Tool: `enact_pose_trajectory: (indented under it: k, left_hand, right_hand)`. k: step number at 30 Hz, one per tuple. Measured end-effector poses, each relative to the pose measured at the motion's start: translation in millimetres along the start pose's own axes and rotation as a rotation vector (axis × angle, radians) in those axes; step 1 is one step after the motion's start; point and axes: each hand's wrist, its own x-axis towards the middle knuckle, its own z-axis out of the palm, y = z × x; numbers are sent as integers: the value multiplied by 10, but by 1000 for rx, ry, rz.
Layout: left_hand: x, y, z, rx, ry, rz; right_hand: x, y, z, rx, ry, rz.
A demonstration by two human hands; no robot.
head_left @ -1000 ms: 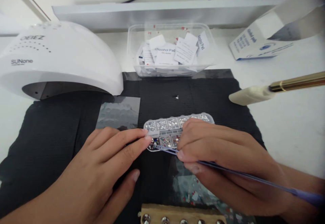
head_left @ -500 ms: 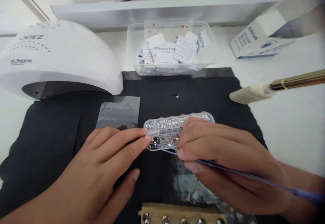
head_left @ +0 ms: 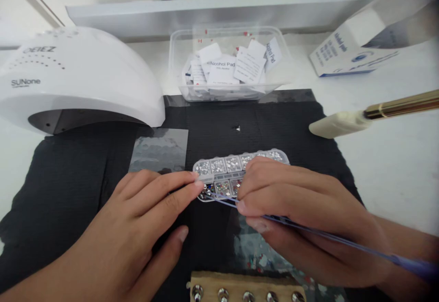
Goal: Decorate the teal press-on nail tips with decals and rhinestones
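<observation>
Softly and evenly lit, glinting on the gold handle (head_left: 403,104), smeared and dark toward the top-right box (head_left: 370,30).

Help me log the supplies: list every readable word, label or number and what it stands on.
"SUNone": white domed device.
"OEIEZ" or "DEIEZ", first letter unclear: same device.
"Alcohol Pad": two white sachets in the clear tub.
"Alcohol pads": carton.
Smaller print on device, sachets and carton: too small or blurred to read.

Gem case (head_left: 233,175) on the mat (head_left: 281,128), tub (head_left: 176,57) behind (lamp (head_left: 103,73) left of both)
</observation>
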Motion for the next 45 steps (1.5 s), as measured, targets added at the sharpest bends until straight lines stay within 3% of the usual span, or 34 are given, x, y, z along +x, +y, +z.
enact_pose_trajectory:
  k: [28,45]
  left_hand:
    - [-10,-4,15,9,26,-3]
    - [-11,-4,-19,5,-29,18]
  right_hand:
    - [0,0,-6,-17,-22,-2]
    - [-11,-6,4,-28,-28,-3]
